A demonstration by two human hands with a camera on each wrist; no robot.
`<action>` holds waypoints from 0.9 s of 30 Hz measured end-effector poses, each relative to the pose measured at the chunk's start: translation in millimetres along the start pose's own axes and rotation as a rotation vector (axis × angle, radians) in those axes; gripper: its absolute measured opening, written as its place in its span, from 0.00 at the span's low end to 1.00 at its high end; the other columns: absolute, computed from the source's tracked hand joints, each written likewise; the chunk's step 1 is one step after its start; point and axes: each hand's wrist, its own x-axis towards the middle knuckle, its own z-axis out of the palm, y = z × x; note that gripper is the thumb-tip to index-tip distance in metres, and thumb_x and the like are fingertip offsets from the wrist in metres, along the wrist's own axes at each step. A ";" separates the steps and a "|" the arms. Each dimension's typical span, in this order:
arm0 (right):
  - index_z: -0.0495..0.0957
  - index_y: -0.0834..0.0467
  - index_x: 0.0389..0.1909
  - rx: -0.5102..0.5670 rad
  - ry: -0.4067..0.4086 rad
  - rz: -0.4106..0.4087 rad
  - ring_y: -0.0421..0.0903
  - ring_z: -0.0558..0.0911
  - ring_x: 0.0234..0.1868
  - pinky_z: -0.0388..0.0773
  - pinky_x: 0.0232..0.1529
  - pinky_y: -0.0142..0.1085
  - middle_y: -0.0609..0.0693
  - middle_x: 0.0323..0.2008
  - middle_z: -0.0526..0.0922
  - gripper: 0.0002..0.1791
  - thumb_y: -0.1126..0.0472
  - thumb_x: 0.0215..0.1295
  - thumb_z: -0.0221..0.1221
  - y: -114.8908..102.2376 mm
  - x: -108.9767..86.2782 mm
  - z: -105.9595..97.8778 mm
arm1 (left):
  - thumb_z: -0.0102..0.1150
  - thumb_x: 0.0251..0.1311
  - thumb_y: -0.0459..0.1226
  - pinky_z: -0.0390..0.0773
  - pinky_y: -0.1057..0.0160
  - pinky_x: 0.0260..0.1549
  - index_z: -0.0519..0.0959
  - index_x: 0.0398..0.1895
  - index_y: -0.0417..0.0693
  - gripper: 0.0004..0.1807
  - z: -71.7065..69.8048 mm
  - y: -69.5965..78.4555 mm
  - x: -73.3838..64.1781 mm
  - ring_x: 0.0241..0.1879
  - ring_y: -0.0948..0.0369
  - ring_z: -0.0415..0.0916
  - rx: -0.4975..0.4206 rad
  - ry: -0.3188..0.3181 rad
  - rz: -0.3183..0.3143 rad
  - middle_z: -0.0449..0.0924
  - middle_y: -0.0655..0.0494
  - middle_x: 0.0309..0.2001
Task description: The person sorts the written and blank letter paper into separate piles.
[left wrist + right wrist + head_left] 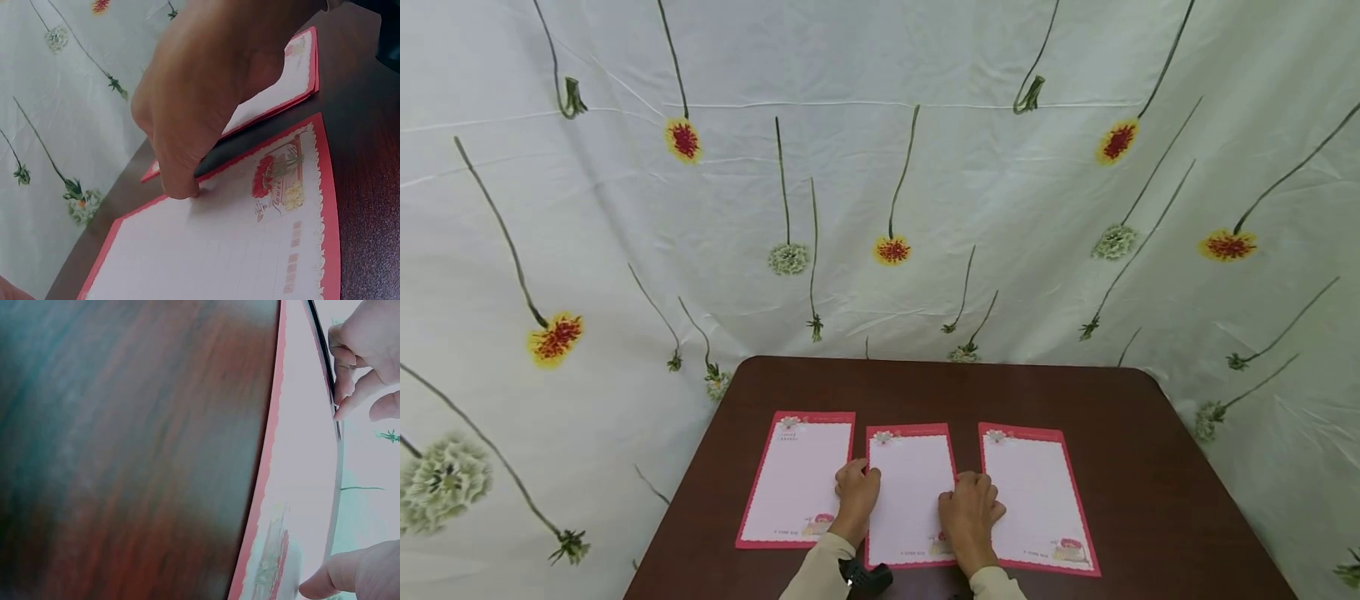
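A sheet of letter paper (910, 500) with a pinkish-red border and a printed picture in its lower corner lies in the middle of three on the brown table. My left hand (857, 500) is at its left long edge, fingers bent and their tips right at the border. In the left wrist view the same hand (200, 106) pinches the edge of the sheet (231, 237) from above; part of the grip is hidden behind the finger. My right hand (972, 512) holds the right edge, its outer fingers reaching toward the neighbouring sheet. The right wrist view shows the sheet (306, 450) almost edge-on.
Similar letter sheets lie on either side, the left one (805, 479) and the right one (1037, 500). Brown table top (1157, 517) extends around them. Behind the table hangs a white cloth (850, 58) printed with flowers. A dark wrist device (867, 577) sits at the left cuff.
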 end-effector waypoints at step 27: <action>0.78 0.71 0.52 0.047 -0.025 0.097 0.68 0.76 0.49 0.64 0.47 0.62 0.68 0.45 0.78 0.20 0.71 0.58 0.64 -8.6 3.8 5.8 | 0.53 0.66 0.33 0.61 0.32 0.67 0.73 0.64 0.21 0.27 -2.0 4.1 -4.0 0.71 0.30 0.52 0.039 -0.050 -0.017 0.59 0.26 0.70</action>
